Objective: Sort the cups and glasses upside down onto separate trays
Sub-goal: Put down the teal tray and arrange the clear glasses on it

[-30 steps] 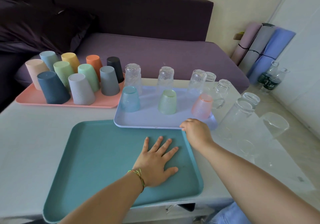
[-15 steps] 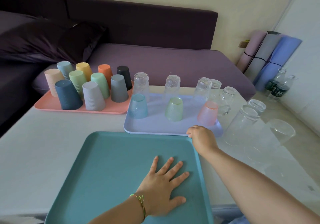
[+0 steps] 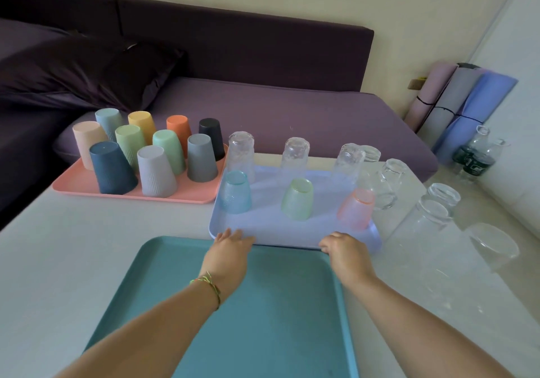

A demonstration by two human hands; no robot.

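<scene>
I see a pale table [image 3: 73,246] pushed against a purple sofa [image 3: 277,108] with a dark cushion [image 3: 87,73]; rolled mats [image 3: 461,105] and water bottles [image 3: 473,158] stand in the right corner. The lavender tray [image 3: 271,225] of upturned glasses [image 3: 296,199] lies mid-table, beside the pink tray [image 3: 84,181] of upturned plastic cups [image 3: 155,170] and just beyond the teal tray [image 3: 263,304]. My left hand [image 3: 230,243] lays fairly straight fingers on its near rim; my right hand [image 3: 342,246] curls over that rim. Loose clear glasses [image 3: 432,216] stand at right.
</scene>
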